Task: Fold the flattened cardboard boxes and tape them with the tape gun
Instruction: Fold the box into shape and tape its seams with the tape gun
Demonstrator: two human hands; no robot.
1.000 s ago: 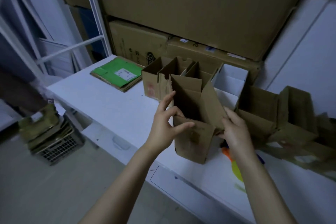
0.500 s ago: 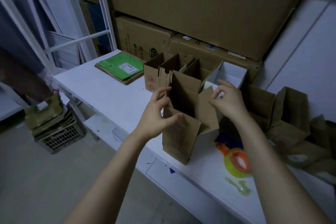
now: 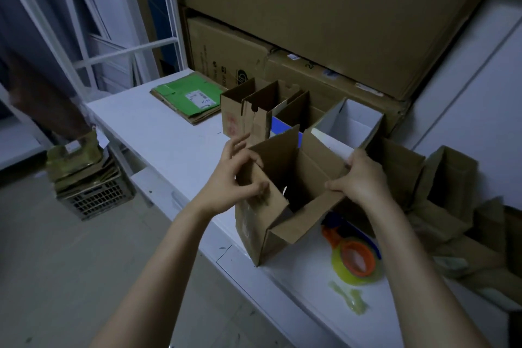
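On the white table (image 3: pixel 158 127), an open-topped cardboard box (image 3: pixel 251 234) stands upright between the hands. The left hand (image 3: pixel 234 178) pinches its left flap and the right hand (image 3: pixel 358 178) grips its right flap. The tape gun (image 3: pixel 356 260) lies just beneath the right wrist.

"2020" on top carton (image 3: pixel 324 8)

Cannot read the blurred print on the big carton (image 3: pixel 324 22) far back, nor the tiny label on the green flat box (image 3: pixel 180 93) far left. Loses part of the tape gun (image 3: pixel 357 261) behind the near box (image 3: pixel 254 223). Buries fingertips of the right hand (image 3: pixel 360 178) behind its flap. Crops crumpled boxes (image 3: pixel 466 234) at the right edge.
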